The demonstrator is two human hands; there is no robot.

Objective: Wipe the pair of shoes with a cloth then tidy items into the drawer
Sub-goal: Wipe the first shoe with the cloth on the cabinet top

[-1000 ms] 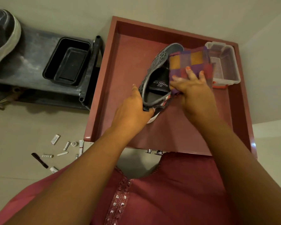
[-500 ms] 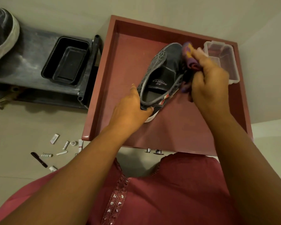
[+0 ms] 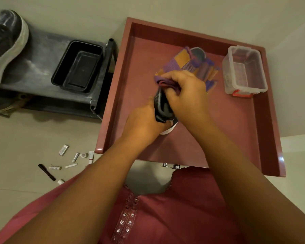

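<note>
— Where is the shoe, and what is your grip on it?

— Your left hand (image 3: 144, 124) grips the heel end of the dark shoe (image 3: 161, 107), just above the middle of the frame, over the open red drawer (image 3: 264, 120). Your right hand (image 3: 185, 95) has its fingers curled round the purple and orange cloth (image 3: 181, 65), bunched against the shoe's upper; the rest of the cloth drapes over the toe, so only a dark sliver of the toe shows past it.

— And the other shoe?

— At the upper left edge of the frame, sole towards you, a second dark shoe (image 3: 5, 48) with a pale sole rests on a dark low shelf (image 3: 42, 55). A black tray (image 3: 77, 66) sits on that shelf beside it.

— What else is there to tidy?

— A clear plastic box (image 3: 245, 69) with a red clasp stands in the drawer's upper right part. On the floor at lower left, small tubes and vials (image 3: 74, 157) lie scattered with a black pen (image 3: 46, 172).
</note>
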